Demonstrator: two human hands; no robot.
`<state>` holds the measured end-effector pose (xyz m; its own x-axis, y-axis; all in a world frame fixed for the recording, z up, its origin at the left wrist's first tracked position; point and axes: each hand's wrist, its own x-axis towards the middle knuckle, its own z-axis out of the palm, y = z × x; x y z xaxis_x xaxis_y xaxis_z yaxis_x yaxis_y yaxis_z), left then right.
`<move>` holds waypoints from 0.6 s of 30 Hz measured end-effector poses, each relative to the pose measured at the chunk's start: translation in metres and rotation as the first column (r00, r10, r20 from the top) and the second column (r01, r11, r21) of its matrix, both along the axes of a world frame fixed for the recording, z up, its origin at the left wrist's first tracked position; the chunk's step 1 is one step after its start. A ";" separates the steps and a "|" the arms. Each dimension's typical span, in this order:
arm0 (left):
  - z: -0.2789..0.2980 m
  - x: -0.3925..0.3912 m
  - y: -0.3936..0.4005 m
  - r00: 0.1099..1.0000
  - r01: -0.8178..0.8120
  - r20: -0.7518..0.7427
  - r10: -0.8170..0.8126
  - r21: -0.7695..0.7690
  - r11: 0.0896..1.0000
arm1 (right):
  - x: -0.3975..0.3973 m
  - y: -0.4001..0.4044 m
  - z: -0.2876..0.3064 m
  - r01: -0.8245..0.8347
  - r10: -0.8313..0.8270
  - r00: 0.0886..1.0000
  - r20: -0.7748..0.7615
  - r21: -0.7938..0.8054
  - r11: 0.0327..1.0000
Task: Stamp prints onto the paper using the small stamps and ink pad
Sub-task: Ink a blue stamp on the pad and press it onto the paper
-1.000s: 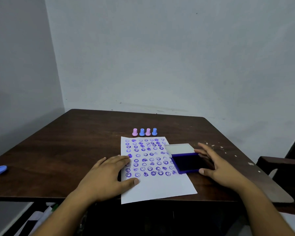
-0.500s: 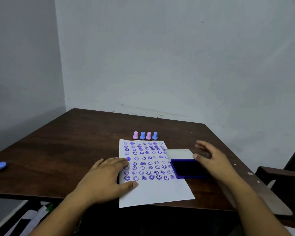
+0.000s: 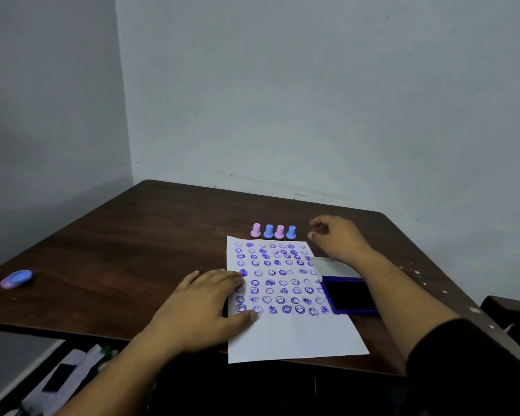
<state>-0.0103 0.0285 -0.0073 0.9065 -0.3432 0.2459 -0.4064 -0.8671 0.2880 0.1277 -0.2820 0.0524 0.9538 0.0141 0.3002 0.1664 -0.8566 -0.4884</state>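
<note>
Left hand [image 3: 204, 307] flat, fingers straight, pressing paper [image 3: 288, 331] at near tabletop [image 3: 132, 241] edge. Right hand [image 3: 336, 238] loosely curled, holding nothing, just beside four stamps [image 3: 273, 231]. Ink pad [image 3: 348, 295] open, touching paper's right edge.

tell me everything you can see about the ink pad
The ink pad is a shallow rectangular case with a blue rim around a dark inked surface. Its pale lid is open, lying flat behind it. It sits on the table, overlapping the paper's right edge. The right forearm passes above it.
</note>
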 end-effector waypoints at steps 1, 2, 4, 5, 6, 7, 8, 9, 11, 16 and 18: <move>0.000 0.000 0.000 1.000 -0.001 0.001 0.001 -0.005 1.000 | 0.007 0.005 -0.001 -0.010 0.010 1.000 -0.009 -0.019 1.000; 0.000 0.000 0.000 1.000 -0.001 0.002 0.001 -0.008 1.000 | 0.013 0.010 -0.002 -0.020 0.019 1.000 -0.018 -0.034 0.999; -0.001 0.000 0.001 1.000 0.001 0.004 -0.001 -0.008 1.000 | 0.024 0.018 -0.004 -0.036 0.034 0.999 -0.034 -0.049 0.998; -0.001 -0.001 0.001 1.000 0.004 0.007 -0.004 -0.007 1.000 | 0.028 0.021 -0.005 -0.040 0.038 0.999 -0.037 -0.048 0.998; -0.002 -0.001 0.001 1.000 0.005 0.006 -0.005 -0.007 1.000 | 0.031 0.024 -0.006 -0.042 0.040 0.998 -0.040 -0.044 0.998; -0.002 0.000 0.001 1.000 0.006 0.007 -0.006 -0.007 1.000 | 0.035 0.026 -0.007 -0.046 0.045 0.998 -0.040 -0.037 0.998; -0.002 0.000 0.001 1.000 0.005 0.008 -0.005 -0.007 1.000 | 0.038 0.028 -0.007 -0.053 0.052 0.998 -0.042 -0.033 0.998; -0.003 0.000 0.001 1.000 0.005 0.009 -0.005 -0.007 1.000 | 0.041 0.030 -0.009 -0.061 0.059 0.997 -0.041 -0.032 0.998; -0.002 0.000 0.001 1.000 0.004 0.011 -0.004 -0.002 1.000 | 0.046 0.033 -0.010 -0.069 0.068 0.997 -0.027 -0.044 0.997; -0.001 -0.001 0.001 1.000 0.008 0.007 -0.008 0.001 1.000 | 0.058 0.036 -0.013 -0.031 0.030 1.000 -0.003 -0.067 0.997; -0.001 -0.001 0.001 1.000 0.007 0.004 -0.007 0.003 1.000 | 0.062 0.036 -0.014 -0.017 0.017 1.000 -0.002 -0.075 0.997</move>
